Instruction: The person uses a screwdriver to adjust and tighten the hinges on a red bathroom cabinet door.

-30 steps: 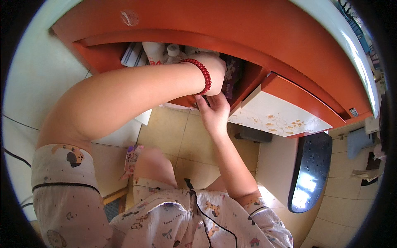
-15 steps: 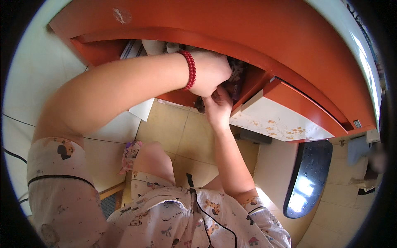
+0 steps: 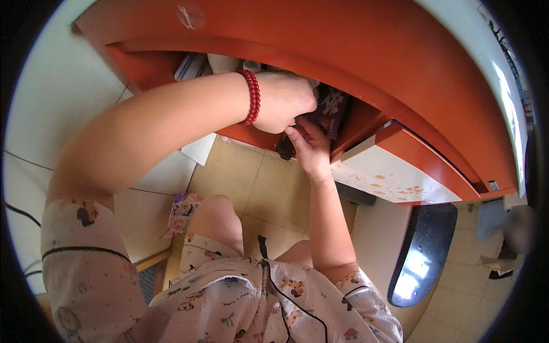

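My left hand, with a red beaded bracelet at its wrist, reaches into an open recess of a red cabinet. Its fingers are curled, and what they hold is hidden behind the hand. Just below, my right hand comes up with thumb and fingers bent together, touching the left fingertips. Whatever sits between the hands is too covered to name. A small dark object shows beside the right thumb. Right of the hands, inside the recess, lies a dark purple printed packet.
The red cabinet top overhangs the hands. White containers stand at the recess's left. A white panel with gold flowers juts out on the right. A glossy black panel stands lower right; a pink-purple packet lies near my knee.
Both hands stay together while the right hand has moved slightly right and down, its thumb lifting into clearer view. More of the purple packet shows, and the view has shifted a little.
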